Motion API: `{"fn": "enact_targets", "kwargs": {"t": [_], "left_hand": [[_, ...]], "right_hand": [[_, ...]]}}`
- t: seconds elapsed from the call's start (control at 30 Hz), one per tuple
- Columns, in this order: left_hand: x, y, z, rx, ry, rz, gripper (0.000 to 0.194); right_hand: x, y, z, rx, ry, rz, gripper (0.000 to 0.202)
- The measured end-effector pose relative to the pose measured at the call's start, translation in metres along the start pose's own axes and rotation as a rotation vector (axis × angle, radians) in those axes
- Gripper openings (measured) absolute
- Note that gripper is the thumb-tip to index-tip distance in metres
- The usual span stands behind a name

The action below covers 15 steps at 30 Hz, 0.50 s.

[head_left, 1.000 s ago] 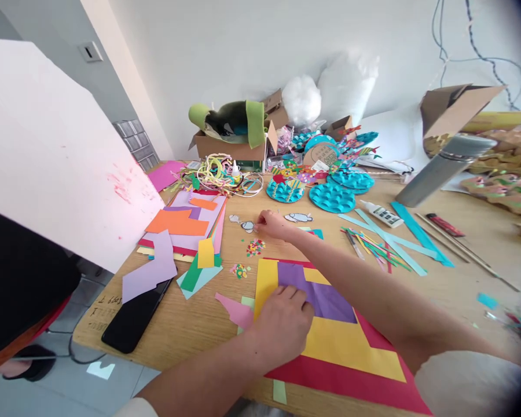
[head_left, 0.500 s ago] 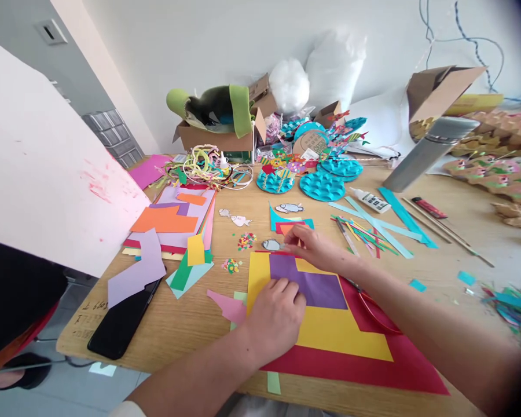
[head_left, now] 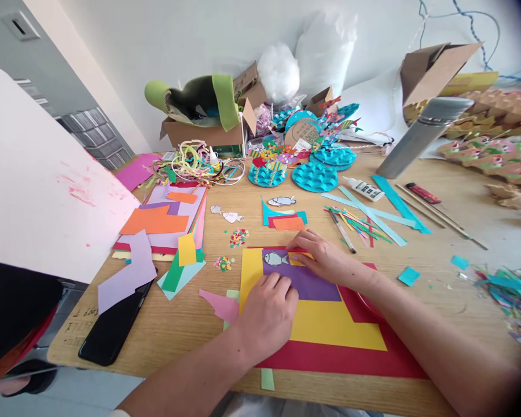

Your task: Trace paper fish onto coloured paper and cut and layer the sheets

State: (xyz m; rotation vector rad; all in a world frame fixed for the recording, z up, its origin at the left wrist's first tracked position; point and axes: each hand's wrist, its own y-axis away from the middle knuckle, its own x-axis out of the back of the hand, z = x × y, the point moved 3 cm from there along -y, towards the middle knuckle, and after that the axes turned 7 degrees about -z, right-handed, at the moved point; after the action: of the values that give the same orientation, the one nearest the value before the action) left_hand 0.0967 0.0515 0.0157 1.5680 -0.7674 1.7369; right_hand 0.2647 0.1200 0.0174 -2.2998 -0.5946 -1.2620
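A grey-blue paper fish cutout lies on the upper left of a purple sheet of paper. My left hand rests on the lower left of the purple sheet, its fingers curled and pressed onto it. To the right of the fish is my right hand, fingers apart and tips low over the sheet's upper edge, not on the fish. Beneath the purple sheet lie a yellow sheet and a red sheet. A red scissors handle shows partly under my right forearm.
Other fish cutouts and small confetti piles lie beyond my hands. Coloured paper and a black phone are at left. A glue bottle, paper strips and a grey tumbler stand or lie at right.
The fish cutout has moved from beyond the purple sheet onto its upper left, and my right hand has let go and shifted right. My left hand stays on the sheet; the view has tilted slightly.
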Motion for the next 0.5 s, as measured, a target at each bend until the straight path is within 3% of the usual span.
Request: {"fn": "enact_targets", "kwargs": {"t": [0.17, 0.5], "left_hand": [[-0.001, 0.001, 0.0, -0.013, 0.008, -0.007, 0.02], [0.0, 0.0, -0.001, 0.005, 0.066, -0.006, 0.02]], "right_hand": [[0.005, 0.003, -0.003, 0.038, 0.023, 0.068, 0.02], [-0.013, 0.005, -0.011, 0.082, 0.107, 0.018, 0.031]]}}
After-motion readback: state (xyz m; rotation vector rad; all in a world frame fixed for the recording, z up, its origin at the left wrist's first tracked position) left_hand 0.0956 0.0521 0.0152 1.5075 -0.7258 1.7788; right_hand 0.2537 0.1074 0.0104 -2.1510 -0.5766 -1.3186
